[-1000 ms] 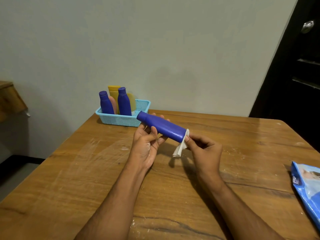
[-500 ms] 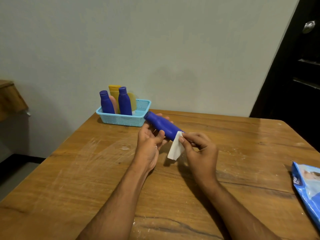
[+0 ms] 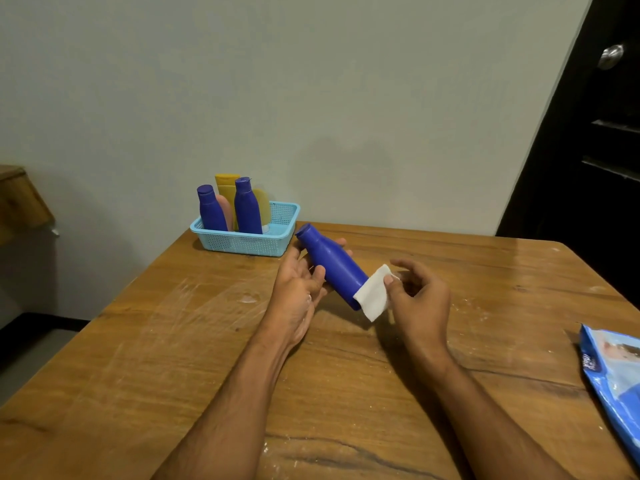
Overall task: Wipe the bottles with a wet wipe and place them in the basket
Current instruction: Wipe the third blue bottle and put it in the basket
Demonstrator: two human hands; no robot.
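Observation:
My left hand (image 3: 300, 283) holds a blue bottle (image 3: 329, 262) above the table, tilted with its cap pointing up and away toward the basket. My right hand (image 3: 417, 296) pinches a white wet wipe (image 3: 373, 292) against the bottle's lower end, with its other fingers spread. The light blue basket (image 3: 239, 243) stands at the table's far left edge. Two upright blue bottles (image 3: 247, 206), a yellow bottle (image 3: 225, 183) and a pink one (image 3: 224, 209) are in it.
A blue pack of wipes (image 3: 613, 379) lies at the table's right edge. The wooden table (image 3: 166, 341) has pale smears. A grey wall rises behind it, and a dark door (image 3: 595, 140) with a knob is at the right.
The bottle has turned in my left hand, its cap swinging right and its base coming lower. The wipe has slid down to the base and my right fingers have spread.

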